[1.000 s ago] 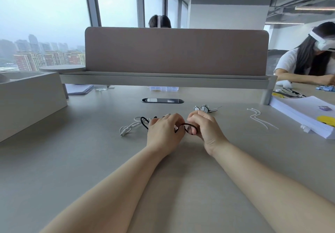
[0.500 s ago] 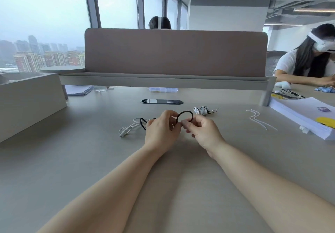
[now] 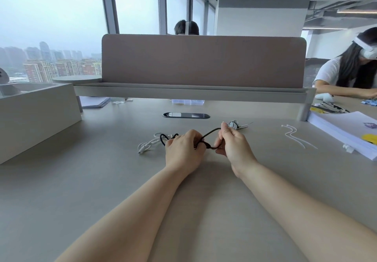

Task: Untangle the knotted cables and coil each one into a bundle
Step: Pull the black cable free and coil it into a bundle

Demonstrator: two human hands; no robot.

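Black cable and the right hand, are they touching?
Touching. The head view shows the right hand pinching the black cable between thumb and fingers, with no gap. The left hand grips another part of it.

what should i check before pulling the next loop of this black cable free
1. Left hand grips the black cable: ok.
2. Right hand pinches the cable's raised loop: ok.
3. Black cable clear of the white cable: cannot tell, they overlap beside the left hand.
4. Knot loose enough to pull: cannot tell, fingers hide it.
5. Zip ties lying on the table for bundling: ok.
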